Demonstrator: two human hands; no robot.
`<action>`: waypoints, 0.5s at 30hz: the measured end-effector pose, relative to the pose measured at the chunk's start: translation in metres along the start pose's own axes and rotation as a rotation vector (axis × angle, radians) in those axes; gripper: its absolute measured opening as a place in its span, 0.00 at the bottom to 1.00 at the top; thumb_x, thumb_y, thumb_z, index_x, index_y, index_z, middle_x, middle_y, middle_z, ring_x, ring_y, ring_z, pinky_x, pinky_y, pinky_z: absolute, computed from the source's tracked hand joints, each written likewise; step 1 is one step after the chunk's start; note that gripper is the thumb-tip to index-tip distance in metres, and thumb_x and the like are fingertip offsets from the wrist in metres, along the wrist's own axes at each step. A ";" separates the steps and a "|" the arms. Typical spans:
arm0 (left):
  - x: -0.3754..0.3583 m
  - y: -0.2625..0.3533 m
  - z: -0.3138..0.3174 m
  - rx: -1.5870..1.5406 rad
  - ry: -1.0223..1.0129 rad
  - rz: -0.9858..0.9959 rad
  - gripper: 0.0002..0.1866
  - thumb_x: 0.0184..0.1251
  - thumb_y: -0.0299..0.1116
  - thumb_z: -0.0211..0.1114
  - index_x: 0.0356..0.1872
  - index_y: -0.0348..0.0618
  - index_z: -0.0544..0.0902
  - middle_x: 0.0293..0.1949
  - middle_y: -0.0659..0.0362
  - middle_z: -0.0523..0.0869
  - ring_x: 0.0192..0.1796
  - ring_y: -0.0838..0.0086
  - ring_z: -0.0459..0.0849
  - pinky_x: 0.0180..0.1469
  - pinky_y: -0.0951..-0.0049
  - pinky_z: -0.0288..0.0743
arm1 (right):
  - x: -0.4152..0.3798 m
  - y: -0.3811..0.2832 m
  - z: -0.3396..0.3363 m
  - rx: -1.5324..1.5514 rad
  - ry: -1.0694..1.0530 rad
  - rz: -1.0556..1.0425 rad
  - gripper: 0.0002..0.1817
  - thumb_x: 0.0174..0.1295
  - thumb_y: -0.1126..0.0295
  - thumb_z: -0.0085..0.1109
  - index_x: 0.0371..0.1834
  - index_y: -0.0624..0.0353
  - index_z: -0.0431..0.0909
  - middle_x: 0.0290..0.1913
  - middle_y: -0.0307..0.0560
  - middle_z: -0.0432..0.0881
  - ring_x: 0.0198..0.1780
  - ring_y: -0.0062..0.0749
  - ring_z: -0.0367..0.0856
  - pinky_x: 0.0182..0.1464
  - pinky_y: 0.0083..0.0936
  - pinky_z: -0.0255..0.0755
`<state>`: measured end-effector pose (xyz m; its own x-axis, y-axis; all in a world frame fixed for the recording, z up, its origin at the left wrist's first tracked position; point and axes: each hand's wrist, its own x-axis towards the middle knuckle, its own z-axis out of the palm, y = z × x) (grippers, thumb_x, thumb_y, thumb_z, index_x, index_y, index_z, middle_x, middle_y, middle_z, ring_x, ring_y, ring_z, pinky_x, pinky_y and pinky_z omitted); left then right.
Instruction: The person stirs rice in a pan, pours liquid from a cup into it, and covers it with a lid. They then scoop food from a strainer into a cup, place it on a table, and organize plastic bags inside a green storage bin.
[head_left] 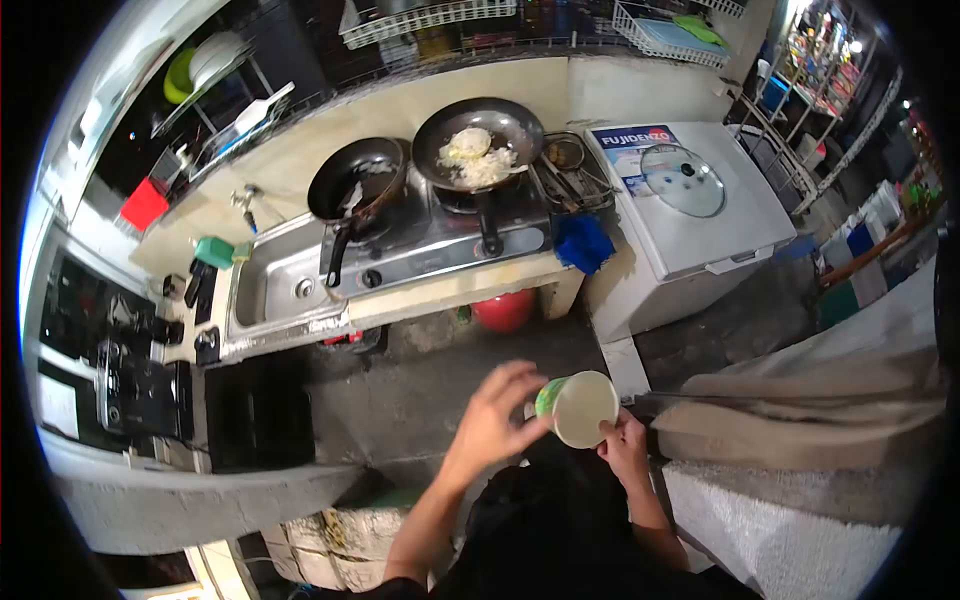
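My right hand grips the near right side of a paper cup, its thumb over the rim. The cup is green-printed outside and pale inside, with its mouth tilted toward me; I see no contents. My left hand is at the cup's left with fingers apart, the thumb close to the rim; whether it touches cannot be made out. Beyond, on the two-burner stove, one frying pan holds a white, crumbly heap like rice with a round egg-like piece. Another frying pan has pale scraps in it.
A steel sink lies left of the stove. At the right stands a white chest freezer bearing a glass lid. A blue cloth hangs at the counter's right end, and a red round object sits beneath.
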<state>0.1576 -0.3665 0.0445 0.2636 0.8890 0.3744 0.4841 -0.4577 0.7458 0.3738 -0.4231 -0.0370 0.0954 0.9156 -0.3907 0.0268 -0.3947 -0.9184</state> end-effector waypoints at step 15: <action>0.386 -0.382 -0.060 0.694 -0.022 -0.197 0.11 0.51 0.34 0.64 0.29 0.34 0.83 0.32 0.42 0.83 0.39 0.48 0.82 0.43 0.55 0.77 | 0.151 -0.035 -0.035 0.238 0.579 -0.058 0.14 0.61 0.74 0.51 0.51 0.62 0.73 0.27 0.38 0.77 0.19 0.13 0.69 0.17 0.12 0.61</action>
<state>0.0239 0.1525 -0.0628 0.1305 0.9588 0.2525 0.9409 -0.2000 0.2732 0.4221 -0.2741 -0.0621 0.6260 0.7181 -0.3040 -0.1679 -0.2565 -0.9518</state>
